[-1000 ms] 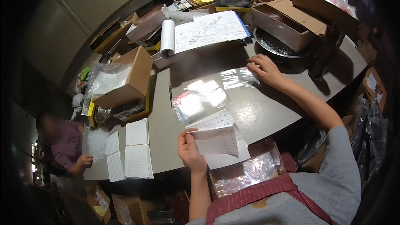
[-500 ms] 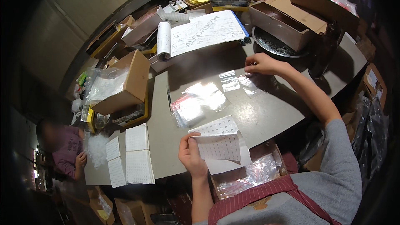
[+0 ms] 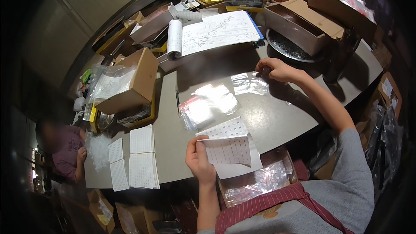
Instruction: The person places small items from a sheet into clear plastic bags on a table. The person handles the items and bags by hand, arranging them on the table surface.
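Now left fingers (image 3: 197, 147) pinch a dotted paper sheet (image 3: 229, 150); right fingers (image 3: 265, 70) grip a glossy clear bag (image 3: 248, 83).

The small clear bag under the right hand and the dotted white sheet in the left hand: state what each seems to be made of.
The small clear bag, pinched by the right hand: looks like thin glossy plastic film; it is see-through, wrinkled and throws glare. The dotted white sheet, held by the left hand: probably matte paper or thin card; it stays flat and opaque, without shine.

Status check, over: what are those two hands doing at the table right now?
Left hand holds a white dotted sheet. Right hand pinches a clear plastic bag on the table. Nothing between them but a bag stack.
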Available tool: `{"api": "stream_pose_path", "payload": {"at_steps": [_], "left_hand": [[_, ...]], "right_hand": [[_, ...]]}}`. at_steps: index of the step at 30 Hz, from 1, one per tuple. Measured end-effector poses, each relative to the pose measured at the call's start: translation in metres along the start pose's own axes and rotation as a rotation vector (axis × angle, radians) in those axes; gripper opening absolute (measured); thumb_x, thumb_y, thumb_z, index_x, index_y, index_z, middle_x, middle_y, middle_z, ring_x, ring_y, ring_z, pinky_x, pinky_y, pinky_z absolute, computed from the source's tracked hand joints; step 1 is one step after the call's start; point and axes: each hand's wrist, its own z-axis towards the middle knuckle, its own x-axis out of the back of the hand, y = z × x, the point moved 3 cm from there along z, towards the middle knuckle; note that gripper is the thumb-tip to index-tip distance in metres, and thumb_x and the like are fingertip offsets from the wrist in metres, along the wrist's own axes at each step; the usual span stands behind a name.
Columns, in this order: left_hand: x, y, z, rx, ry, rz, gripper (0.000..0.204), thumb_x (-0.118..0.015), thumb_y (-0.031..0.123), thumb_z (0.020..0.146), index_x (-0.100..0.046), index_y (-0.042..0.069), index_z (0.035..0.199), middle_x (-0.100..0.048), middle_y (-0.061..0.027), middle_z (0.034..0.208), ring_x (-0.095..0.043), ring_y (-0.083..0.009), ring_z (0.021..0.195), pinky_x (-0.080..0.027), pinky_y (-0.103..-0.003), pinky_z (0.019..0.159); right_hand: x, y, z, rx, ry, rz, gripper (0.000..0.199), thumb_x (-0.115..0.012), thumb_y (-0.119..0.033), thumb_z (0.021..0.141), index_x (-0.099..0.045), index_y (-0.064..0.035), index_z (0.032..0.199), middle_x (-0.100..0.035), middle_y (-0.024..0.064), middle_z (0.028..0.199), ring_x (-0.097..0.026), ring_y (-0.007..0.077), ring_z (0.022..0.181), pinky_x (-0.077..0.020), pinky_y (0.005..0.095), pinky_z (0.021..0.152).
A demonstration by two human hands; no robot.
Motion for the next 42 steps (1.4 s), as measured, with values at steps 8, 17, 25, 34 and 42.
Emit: {"api": "stream_pose_path", "payload": {"at_steps": [8, 17, 25, 34, 42], "left_hand": [[0.001, 0.000, -0.001, -0.006, -0.015, 0.017, 0.019, -0.050, 0.010, 0.105, -0.065, 0.000, 0.106, -0.065, -0.0046, 0.099, -0.059, -0.0097, 0.089, -0.046, -0.024, 0.082], [0.001, -0.002, 0.000, -0.005, -0.015, 0.041, 0.019, -0.049, 0.009, 0.104, -0.065, -0.001, 0.107, -0.066, -0.0051, 0.098, -0.060, -0.0104, 0.090, -0.047, -0.024, 0.082], [-0.001, 0.000, -0.002, 0.021, -0.051, 0.122, 0.019, -0.050, 0.011, 0.105, -0.065, -0.001, 0.107, -0.066, -0.0056, 0.097, -0.060, -0.0104, 0.087, -0.048, -0.024, 0.079], [-0.007, 0.001, -0.003, 0.016, -0.021, 0.165, 0.020, -0.052, 0.013, 0.106, -0.065, -0.002, 0.107, -0.065, -0.0028, 0.093, -0.058, -0.0080, 0.083, -0.046, -0.022, 0.076], [-0.002, -0.008, -0.003, 0.021, -0.049, 0.270, 0.021, -0.048, 0.008, 0.105, -0.066, -0.004, 0.109, -0.067, -0.0059, 0.099, -0.061, -0.0114, 0.090, -0.048, -0.026, 0.084]], "right_hand": [[-0.034, -0.016, 0.045, 0.118, 0.004, -0.448, 0.039, -0.070, -0.036, 0.089, -0.069, -0.0012, 0.107, -0.063, 0.0220, 0.108, -0.061, 0.0375, 0.107, -0.0493, 0.0453, 0.090], [-0.050, -0.012, 0.099, 0.014, -0.211, 0.291, 0.021, -0.077, -0.013, 0.083, -0.063, 0.0001, 0.092, -0.069, 0.0090, 0.083, -0.066, 0.0183, 0.079, -0.0514, 0.0336, 0.074], [-0.051, -0.024, 0.083, -0.009, -0.097, 0.326, 0.022, -0.077, -0.018, 0.082, -0.068, 0.0009, 0.075, -0.066, 0.0080, 0.067, -0.064, 0.0134, 0.067, -0.0476, 0.0300, 0.061], [-0.032, -0.039, 0.081, -0.092, 0.051, -0.405, 0.083, -0.057, -0.078, 0.084, -0.077, 0.0030, 0.082, -0.072, 0.0227, 0.080, -0.072, 0.0360, 0.078, -0.0556, 0.0437, 0.072], [-0.011, -0.102, 0.019, 0.140, 0.251, -0.691, 0.029, -0.069, -0.033, 0.091, -0.066, -0.0033, 0.092, -0.071, 0.0163, 0.091, -0.070, 0.0357, 0.088, -0.0536, 0.0466, 0.071]]}}
